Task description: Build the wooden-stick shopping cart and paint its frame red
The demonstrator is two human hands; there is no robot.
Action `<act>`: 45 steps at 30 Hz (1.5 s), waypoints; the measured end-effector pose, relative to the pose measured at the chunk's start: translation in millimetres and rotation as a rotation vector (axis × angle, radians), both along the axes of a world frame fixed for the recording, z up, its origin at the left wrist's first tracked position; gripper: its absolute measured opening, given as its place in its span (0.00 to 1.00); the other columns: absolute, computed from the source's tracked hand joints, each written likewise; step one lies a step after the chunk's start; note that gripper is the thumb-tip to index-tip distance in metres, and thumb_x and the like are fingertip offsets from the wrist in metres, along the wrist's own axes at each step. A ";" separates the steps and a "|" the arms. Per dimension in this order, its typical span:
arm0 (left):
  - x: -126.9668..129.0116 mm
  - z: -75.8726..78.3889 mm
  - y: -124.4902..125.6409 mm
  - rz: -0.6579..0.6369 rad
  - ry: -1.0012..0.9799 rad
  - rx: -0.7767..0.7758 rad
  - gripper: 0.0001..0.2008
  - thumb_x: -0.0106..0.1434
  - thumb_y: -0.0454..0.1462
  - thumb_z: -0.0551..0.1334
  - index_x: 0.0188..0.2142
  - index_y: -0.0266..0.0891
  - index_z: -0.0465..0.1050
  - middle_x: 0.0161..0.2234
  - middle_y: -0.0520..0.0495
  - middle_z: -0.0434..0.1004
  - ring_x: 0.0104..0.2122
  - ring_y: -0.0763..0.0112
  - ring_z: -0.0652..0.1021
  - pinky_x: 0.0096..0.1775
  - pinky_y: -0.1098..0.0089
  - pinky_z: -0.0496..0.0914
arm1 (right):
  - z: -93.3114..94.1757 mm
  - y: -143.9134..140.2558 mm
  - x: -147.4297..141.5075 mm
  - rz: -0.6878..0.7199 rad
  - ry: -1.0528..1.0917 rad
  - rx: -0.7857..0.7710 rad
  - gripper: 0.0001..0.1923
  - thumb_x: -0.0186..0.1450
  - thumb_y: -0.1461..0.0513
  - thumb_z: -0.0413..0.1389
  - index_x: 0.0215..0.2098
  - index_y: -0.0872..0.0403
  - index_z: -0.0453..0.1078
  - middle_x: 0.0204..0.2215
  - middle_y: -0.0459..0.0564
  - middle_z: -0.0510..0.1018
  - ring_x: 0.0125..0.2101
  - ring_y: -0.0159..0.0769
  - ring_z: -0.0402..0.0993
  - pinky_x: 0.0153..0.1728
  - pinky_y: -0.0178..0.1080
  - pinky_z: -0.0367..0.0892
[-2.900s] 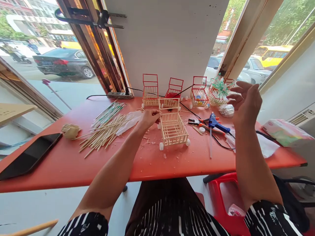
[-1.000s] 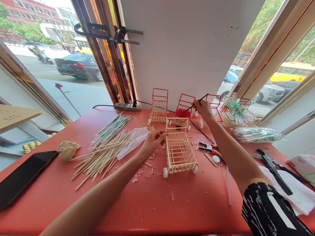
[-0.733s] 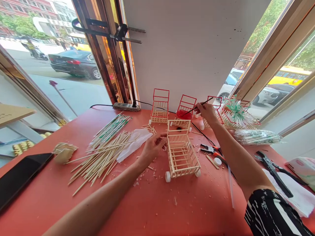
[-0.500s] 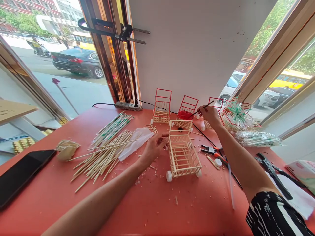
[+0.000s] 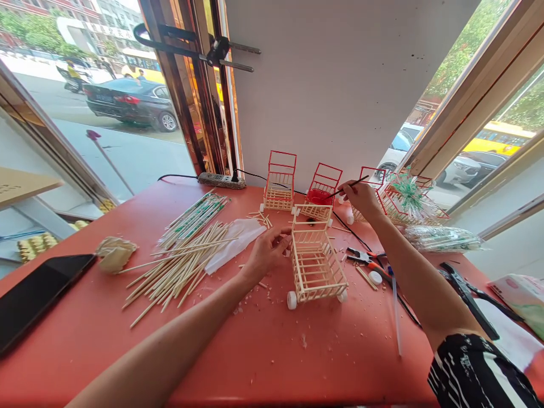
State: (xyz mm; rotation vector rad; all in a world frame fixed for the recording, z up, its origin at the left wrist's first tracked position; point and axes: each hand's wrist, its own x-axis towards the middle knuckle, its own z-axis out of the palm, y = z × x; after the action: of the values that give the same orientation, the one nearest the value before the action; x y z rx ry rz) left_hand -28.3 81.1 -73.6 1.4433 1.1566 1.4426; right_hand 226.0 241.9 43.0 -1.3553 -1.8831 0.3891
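A small shopping cart (image 5: 318, 266) built of pale wooden sticks stands upright on white wheels in the middle of the table. My left hand (image 5: 272, 252) is closed at its left rear side, fingertips on the post by the handle. Farther back, my right hand (image 5: 361, 195) pinches a thin dark paintbrush (image 5: 351, 186). The brush's tip dips to a red paint dish (image 5: 315, 196), which sits by another stick cart with a red-painted handle (image 5: 326, 170). To the left stands one more cart with a red handle frame (image 5: 283, 178).
Loose wooden sticks (image 5: 178, 266) and green-wrapped sticks (image 5: 198, 221) lie left on the red table (image 5: 255, 362), with a phone (image 5: 42, 297) beyond. Orange-handled pliers (image 5: 365, 258), a white cap (image 5: 375, 277) and black pliers (image 5: 470, 297) lie right. A power strip (image 5: 221, 180) is at the back.
My right hand has shifted slightly left, and the brush tip has moved to the red dish. My left hand stays at the cart.
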 end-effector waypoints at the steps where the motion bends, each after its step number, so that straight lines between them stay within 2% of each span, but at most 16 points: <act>1: 0.2 0.0 0.0 -0.002 -0.001 -0.006 0.19 0.63 0.47 0.64 0.47 0.36 0.79 0.27 0.50 0.78 0.25 0.69 0.77 0.33 0.68 0.72 | -0.4 -1.9 3.0 -0.005 -0.007 -0.001 0.12 0.70 0.65 0.53 0.36 0.55 0.79 0.31 0.50 0.86 0.26 0.30 0.79 0.31 0.31 0.69; 7: -0.1 -1.3 0.5 0.008 0.037 0.011 0.17 0.63 0.47 0.64 0.45 0.39 0.80 0.27 0.50 0.79 0.26 0.68 0.78 0.35 0.67 0.72 | 2.1 -8.5 12.1 -0.075 -0.122 0.085 0.12 0.69 0.64 0.53 0.38 0.54 0.80 0.33 0.50 0.87 0.27 0.33 0.79 0.33 0.34 0.69; 11: -0.6 -2.9 0.8 0.036 0.048 0.013 0.18 0.64 0.46 0.64 0.47 0.39 0.81 0.28 0.49 0.80 0.28 0.67 0.80 0.36 0.67 0.73 | 4.4 -12.2 9.9 -0.035 -0.145 0.101 0.13 0.70 0.63 0.52 0.41 0.53 0.80 0.35 0.50 0.87 0.29 0.35 0.81 0.35 0.35 0.70; 14: -0.7 -4.1 0.8 0.036 0.051 0.010 0.19 0.64 0.46 0.64 0.48 0.37 0.81 0.28 0.48 0.81 0.29 0.66 0.81 0.36 0.66 0.73 | 3.1 -14.7 8.7 -0.060 -0.226 0.140 0.12 0.69 0.64 0.53 0.39 0.53 0.80 0.36 0.52 0.88 0.34 0.39 0.82 0.38 0.37 0.70; 17: -0.6 -5.2 1.3 0.034 0.052 0.016 0.19 0.64 0.46 0.64 0.48 0.38 0.81 0.28 0.48 0.81 0.29 0.66 0.81 0.36 0.67 0.73 | 1.3 -15.1 8.5 -0.050 -0.244 0.182 0.12 0.70 0.63 0.53 0.42 0.52 0.80 0.37 0.52 0.88 0.36 0.41 0.83 0.40 0.38 0.70; 25: -0.3 -3.4 1.8 0.032 0.037 0.023 0.17 0.64 0.46 0.63 0.45 0.37 0.81 0.30 0.46 0.81 0.28 0.67 0.80 0.34 0.67 0.74 | -6.4 -15.0 6.8 -0.028 -0.271 0.187 0.13 0.70 0.62 0.53 0.43 0.51 0.81 0.40 0.53 0.87 0.34 0.40 0.81 0.39 0.40 0.69; 29: 0.2 -1.2 0.4 0.033 0.051 0.020 0.18 0.65 0.47 0.62 0.46 0.37 0.80 0.30 0.46 0.81 0.28 0.67 0.80 0.35 0.66 0.73 | -10.6 -18.5 8.9 -0.042 -0.268 0.203 0.12 0.69 0.60 0.54 0.40 0.52 0.81 0.35 0.53 0.87 0.32 0.41 0.81 0.38 0.41 0.70; 33: -0.2 -2.8 0.8 0.045 0.091 0.024 0.19 0.65 0.46 0.60 0.46 0.36 0.80 0.31 0.46 0.80 0.29 0.67 0.79 0.37 0.66 0.72 | -12.5 -22.2 14.5 -0.016 -0.048 0.247 0.12 0.68 0.58 0.54 0.40 0.52 0.80 0.34 0.51 0.86 0.29 0.37 0.82 0.36 0.39 0.72; 37: -0.7 -7.0 3.0 0.052 0.095 0.026 0.18 0.65 0.45 0.60 0.46 0.36 0.80 0.32 0.46 0.80 0.28 0.68 0.79 0.37 0.66 0.72 | -7.9 -34.0 26.4 0.011 0.369 0.203 0.16 0.66 0.49 0.59 0.39 0.52 0.78 0.34 0.51 0.84 0.26 0.33 0.80 0.23 0.33 0.66; 40: -0.3 -9.5 4.4 0.057 0.093 0.030 0.17 0.66 0.45 0.60 0.45 0.37 0.80 0.31 0.47 0.80 0.28 0.68 0.79 0.36 0.67 0.71 | -1.1 -55.9 33.5 0.053 0.607 0.191 0.17 0.63 0.47 0.64 0.39 0.50 0.78 0.32 0.48 0.83 0.26 0.30 0.78 0.20 0.30 0.64; 42: 0.0 -10.0 4.8 0.049 0.082 0.028 0.17 0.65 0.45 0.60 0.45 0.37 0.80 0.30 0.48 0.79 0.27 0.69 0.78 0.34 0.67 0.71 | 2.6 -76.2 33.2 0.090 0.684 0.192 0.14 0.63 0.48 0.66 0.38 0.49 0.79 0.32 0.47 0.83 0.26 0.28 0.77 0.20 0.29 0.63; 45: 0.1 -9.0 4.9 0.043 0.071 0.029 0.16 0.65 0.46 0.61 0.43 0.38 0.79 0.28 0.50 0.78 0.25 0.70 0.77 0.34 0.68 0.71 | 3.7 -107.3 24.5 0.165 0.658 0.208 0.12 0.66 0.51 0.66 0.39 0.49 0.81 0.32 0.48 0.83 0.27 0.30 0.78 0.22 0.31 0.64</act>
State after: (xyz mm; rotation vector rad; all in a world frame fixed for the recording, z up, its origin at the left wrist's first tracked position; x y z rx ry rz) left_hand -28.2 86.0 -82.7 1.5087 1.2214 1.4532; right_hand 250.4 134.7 46.7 -0.7997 -1.4312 0.6172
